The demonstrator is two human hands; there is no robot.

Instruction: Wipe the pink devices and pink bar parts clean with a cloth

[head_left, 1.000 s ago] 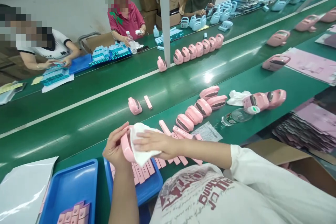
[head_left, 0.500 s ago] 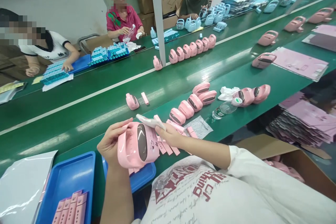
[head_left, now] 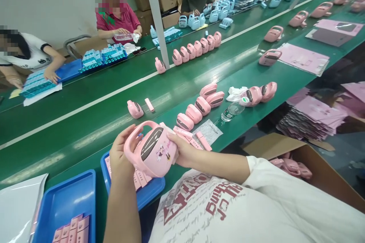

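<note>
My left hand [head_left: 119, 150] grips a glossy pink plastic unit [head_left: 156, 152] from its left side, with the fingers partly hidden behind it. The unit has a loop handle, a dark oval panel and a cartoon print, and it is held tilted above the bench. My right hand [head_left: 184, 150] is closed on a white cloth [head_left: 176, 156] pressed against the unit's right side; most of the cloth is hidden. Beneath the unit, a blue tray [head_left: 152, 193] holds several slim pink pieces. More slim pink pieces [head_left: 203, 141] lie beside my right hand.
Several similar pink units [head_left: 194, 113] stand ahead, near a plastic bottle [head_left: 232, 112]. Another blue tray [head_left: 67, 186] sits at left. A carton [head_left: 264, 144] of pink parts is at right. Co-workers sit across the green conveyor belt [head_left: 94, 117], past a white post [head_left: 156, 19].
The pink unit has turned so its print faces me more. My right hand has brought the white cloth from above the unit down against its right side. The whole view has shifted.
</note>
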